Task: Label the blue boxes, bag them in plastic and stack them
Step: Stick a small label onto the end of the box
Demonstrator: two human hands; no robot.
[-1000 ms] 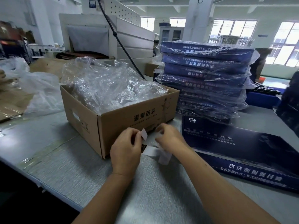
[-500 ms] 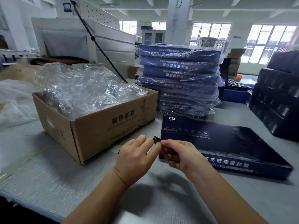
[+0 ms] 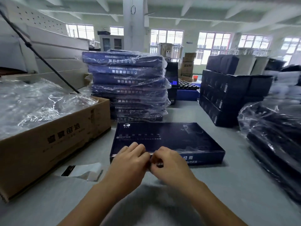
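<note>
A flat dark-blue cardboard box [image 3: 171, 139] lies on the grey counter [image 3: 228, 176], just before a stack of plastic-bagged blue boxes [image 3: 128, 85]. The left hand [image 3: 128, 163] rests its fingers, held together, on the box's near edge. The right hand [image 3: 169, 163] pinches there, apparently on a small label hidden by the fingers. The label is best laid straight, then smoothed flat.

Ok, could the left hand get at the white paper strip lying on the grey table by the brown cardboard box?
Probably yes: the white paper strip lies uncovered just left of the left hand, nothing between them, though that hand is occupied at the flat blue box.
</note>
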